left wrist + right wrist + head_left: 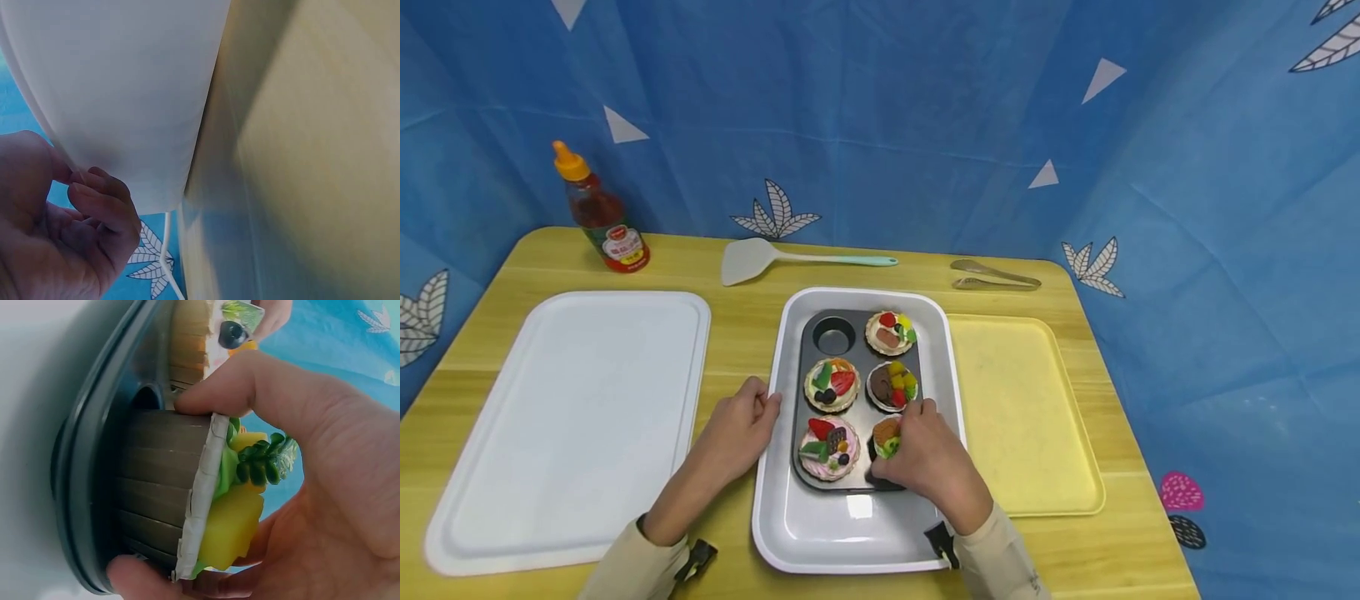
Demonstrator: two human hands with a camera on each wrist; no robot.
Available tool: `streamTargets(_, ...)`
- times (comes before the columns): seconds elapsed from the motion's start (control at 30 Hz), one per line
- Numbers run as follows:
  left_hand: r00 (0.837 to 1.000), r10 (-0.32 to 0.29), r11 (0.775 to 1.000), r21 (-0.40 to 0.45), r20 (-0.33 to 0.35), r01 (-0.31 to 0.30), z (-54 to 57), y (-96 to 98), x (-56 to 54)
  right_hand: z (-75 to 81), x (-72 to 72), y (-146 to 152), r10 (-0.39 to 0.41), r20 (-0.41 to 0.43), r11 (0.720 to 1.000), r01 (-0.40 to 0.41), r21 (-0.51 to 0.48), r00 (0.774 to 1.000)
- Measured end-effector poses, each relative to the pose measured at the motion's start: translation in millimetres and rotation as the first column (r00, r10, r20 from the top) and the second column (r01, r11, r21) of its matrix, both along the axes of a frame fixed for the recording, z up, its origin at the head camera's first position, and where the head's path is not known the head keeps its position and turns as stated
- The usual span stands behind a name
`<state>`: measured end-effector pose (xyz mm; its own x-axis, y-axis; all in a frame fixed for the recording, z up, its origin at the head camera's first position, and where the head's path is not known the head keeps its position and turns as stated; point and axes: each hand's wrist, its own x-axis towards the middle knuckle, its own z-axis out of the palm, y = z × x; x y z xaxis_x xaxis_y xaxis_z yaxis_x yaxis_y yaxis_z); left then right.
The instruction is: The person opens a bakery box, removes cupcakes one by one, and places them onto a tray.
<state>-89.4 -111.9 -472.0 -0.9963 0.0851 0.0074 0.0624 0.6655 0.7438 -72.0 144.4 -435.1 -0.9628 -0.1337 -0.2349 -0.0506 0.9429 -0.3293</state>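
My left hand (743, 429) pinches the left rim of a deep white tray (808, 533); the left wrist view has its thumb and fingers on that rim. Inside the tray lies a dark muffin tin (860, 400). At the tin's front right cup, my right hand (931, 454) grips a toy cupcake (165, 487) with a brown ribbed side and yellow and green topping. The cupcake sits partly out of its cup, tilted. Other toy cupcakes stand in the tin: pink (829, 448), strawberry-topped (832, 385), chocolate (892, 386) and cream (890, 332). The back left cup (834, 336) holds nothing.
A flat white tray (587, 417) lies on the left, a yellow tray (1026, 417) on the right. Along the back are a sauce bottle (602, 212), a spatula (797, 259) and metal tongs (996, 276). A blue curtain (925, 125) hangs behind the table.
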Motion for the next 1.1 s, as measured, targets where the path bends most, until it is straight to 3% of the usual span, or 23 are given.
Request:
streamTargets(0.2, 1.0, 0.021, 1.0, 0.016, 0.019, -0.021, 0.0, 1.5, 1.3, 11.3, -0.4, 1.2, 0.013, -0.037, 1.0, -0.013, 0.015, 0.999)
streamTargets(0.37, 0.996, 0.063, 0.997, 0.036, 0.055, -0.065, 1.5, 8.0, 3.3, 32.8, -4.0, 3.8, -0.017, -0.044, 0.999, 0.018, 0.029, 0.999)
streamTargets(0.57, 0.993, 0.099, 0.994, 0.046, 0.06, -0.102, 3.1, 14.3, 6.5, 59.2, -18.2, 15.0, -0.043, -0.099, 0.999, 0.045, 0.019, 0.994)
streamTargets(0.83, 0.993, 0.106, 0.993, 0.053, 0.055, -0.109, 0.4, 16.3, 7.7, 82.7, -55.6, 37.3, -0.066, -0.095, 0.998, 0.066, 0.004, 0.993)
streamTargets(1.1, 0.992, 0.111, 0.992, 0.056, 0.053, -0.114, 0.2, 16.3, 8.7, 86.1, -103.8, 65.1, -0.118, -0.079, 0.993, 0.119, 0.007, 0.99)
